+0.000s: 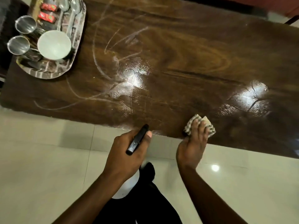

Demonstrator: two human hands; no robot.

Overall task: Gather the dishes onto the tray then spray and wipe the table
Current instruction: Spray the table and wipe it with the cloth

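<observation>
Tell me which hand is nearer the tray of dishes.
Left. The left hand, gripping the spray bottle at the near edge of the table, is closer to the tray; the right hand presses the cloth farther along to the right.

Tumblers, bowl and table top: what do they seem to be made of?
Tumblers: likely stainless steel, polished; mirror-like grey walls. Bowl: probably glazed ceramic, possibly melamine; smooth plain white. Table top: wood or wood-look laminate, glossy; swirling grain, bright lamp glare and wet streaks.
</observation>
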